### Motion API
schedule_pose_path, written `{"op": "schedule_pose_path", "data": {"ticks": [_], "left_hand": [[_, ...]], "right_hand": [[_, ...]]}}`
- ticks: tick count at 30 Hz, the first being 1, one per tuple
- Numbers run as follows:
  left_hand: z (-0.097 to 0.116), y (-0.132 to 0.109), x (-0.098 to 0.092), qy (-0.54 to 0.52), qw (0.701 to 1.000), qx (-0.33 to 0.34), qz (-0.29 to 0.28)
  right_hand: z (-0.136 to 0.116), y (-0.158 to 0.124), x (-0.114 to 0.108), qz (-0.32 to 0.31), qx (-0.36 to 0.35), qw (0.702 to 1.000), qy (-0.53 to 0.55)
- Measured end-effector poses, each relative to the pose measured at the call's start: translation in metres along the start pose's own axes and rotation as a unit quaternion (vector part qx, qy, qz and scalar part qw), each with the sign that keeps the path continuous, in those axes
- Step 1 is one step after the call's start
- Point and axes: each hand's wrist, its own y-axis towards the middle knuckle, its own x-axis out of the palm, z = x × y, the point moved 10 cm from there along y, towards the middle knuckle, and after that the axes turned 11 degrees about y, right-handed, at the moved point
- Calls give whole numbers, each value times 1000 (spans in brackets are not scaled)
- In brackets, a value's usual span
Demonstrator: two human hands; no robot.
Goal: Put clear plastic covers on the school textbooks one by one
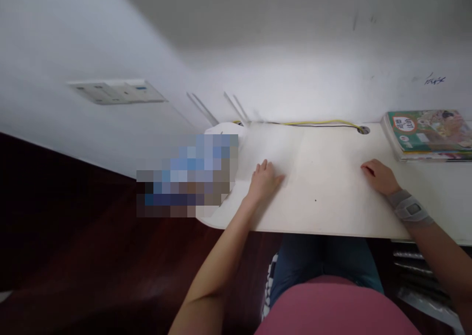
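Note:
My left hand (264,180) lies palm down on the white desk (313,212), fingers stretched out, thumb apart, with nothing in it. On the right, my right hand (379,176) rests on the desk top with its fingers curled in, and no object shows in it. A band with a small grey square face (413,208) is around my right wrist. Just left of my left hand is a blue, pixelated patch (199,170), whose contents I cannot make out. The stack of books (427,136) lies beyond my right hand, a green picture cover on top.
Along the wall, a yellow cable (324,122) runs into a round cable hole (363,130). Thin upright rods (236,107) stand at the back left corner. A socket panel (120,92) is on the left wall. Dark items (416,271) sit below the desk at right.

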Motion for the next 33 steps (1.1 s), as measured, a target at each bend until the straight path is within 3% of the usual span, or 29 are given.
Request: {"op": "schedule_pose_path", "data": {"ticks": [4, 7, 13, 18, 21, 28, 33], "left_hand": [[6, -6, -4, -25, 999, -14, -18], [2, -6, -13, -46, 999, -7, 9], [-11, -8, -18, -42, 997, -39, 53], [31, -14, -16, 25, 999, 25, 30], [40, -14, -15, 43, 998, 35, -3], [36, -16, -13, 14, 998, 25, -53], [25, -13, -33, -11, 999, 28, -46]], "right_hand": [[-2, -3, -3, -17, -4, 1000, -16], [-19, -9, -5, -39, -24, 998, -31], [-105, -28, 14, -72, -125, 988, -47], [-164, -44, 29, -59, -185, 981, -26], [-174, -50, 33, -57, -186, 981, -16], [-179, -61, 39, -53, -175, 983, 13], [-171, -67, 39, -13, -160, 986, 48]]}}
